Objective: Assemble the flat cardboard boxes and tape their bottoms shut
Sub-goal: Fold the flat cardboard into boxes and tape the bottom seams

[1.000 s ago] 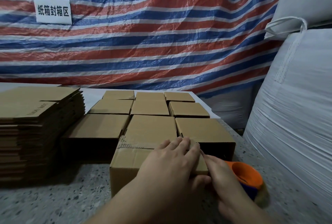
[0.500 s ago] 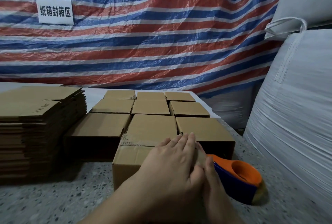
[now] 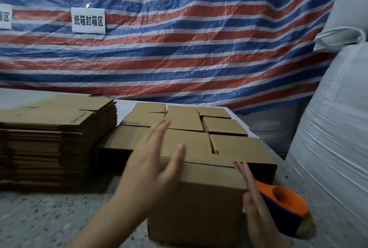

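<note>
Bare hands (image 3: 151,170), sleeveless forearms

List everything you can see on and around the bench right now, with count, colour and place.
Front box: one, brown, nearest on the bench, between the hands.
Assembled boxes: about nine, brown, rows behind the front box.
Flat cardboard stack: one tall pile, brown, left on the bench.
Tape dispenser: one, orange and dark blue, on the bench right of the front box.
Bench: one, grey speckled.
Tarp: one, red, blue and white stripes, behind.
Signs: two, white, on the tarp; one cut off at left.
Bulk sacks: two, white, right.
Left hand: open, blurred, over the box's left top edge.
Right hand: fingers straight, at the box's right side.
</note>
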Demonstrator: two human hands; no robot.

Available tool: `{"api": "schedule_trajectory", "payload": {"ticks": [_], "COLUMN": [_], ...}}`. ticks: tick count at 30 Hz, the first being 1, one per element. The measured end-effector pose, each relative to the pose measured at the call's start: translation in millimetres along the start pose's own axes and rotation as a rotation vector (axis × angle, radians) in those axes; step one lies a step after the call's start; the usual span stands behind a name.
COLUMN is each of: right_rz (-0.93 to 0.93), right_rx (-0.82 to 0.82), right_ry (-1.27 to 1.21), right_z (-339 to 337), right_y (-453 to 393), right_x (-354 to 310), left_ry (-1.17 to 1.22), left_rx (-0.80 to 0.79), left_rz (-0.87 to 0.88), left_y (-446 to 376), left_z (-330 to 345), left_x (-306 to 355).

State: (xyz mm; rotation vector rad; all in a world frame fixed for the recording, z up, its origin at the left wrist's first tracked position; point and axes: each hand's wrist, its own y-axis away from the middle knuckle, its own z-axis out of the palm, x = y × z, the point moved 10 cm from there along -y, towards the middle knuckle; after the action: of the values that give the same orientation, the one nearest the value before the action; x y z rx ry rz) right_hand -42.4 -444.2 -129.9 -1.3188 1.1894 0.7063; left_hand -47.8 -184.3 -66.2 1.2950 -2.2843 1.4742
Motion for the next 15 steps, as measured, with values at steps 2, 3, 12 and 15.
{"api": "schedule_trajectory", "payload": {"ticks": [2,3,12,15], "right_rz": [0.013,-0.029,0.042,0.138], "right_rx": [-0.160,-0.214,-0.018,-0.036], "right_ry": [0.008,0.036,-0.021,-0.045], "right_z": [44,52,47,51], "right_y": [36,45,17,3], "right_x": [30,35,26,17], "left_ry": [0.107,0.173,0.653,0.620], "left_rx": [0.039,-0.005,-0.097,-0.010], "left_rz": [-0.206,-0.280,-0.506,-0.523], "left_y": [19,29,36,22], "left_z": [-9,-2,28,16], "left_x": [-44,-60,-85,-88]}}
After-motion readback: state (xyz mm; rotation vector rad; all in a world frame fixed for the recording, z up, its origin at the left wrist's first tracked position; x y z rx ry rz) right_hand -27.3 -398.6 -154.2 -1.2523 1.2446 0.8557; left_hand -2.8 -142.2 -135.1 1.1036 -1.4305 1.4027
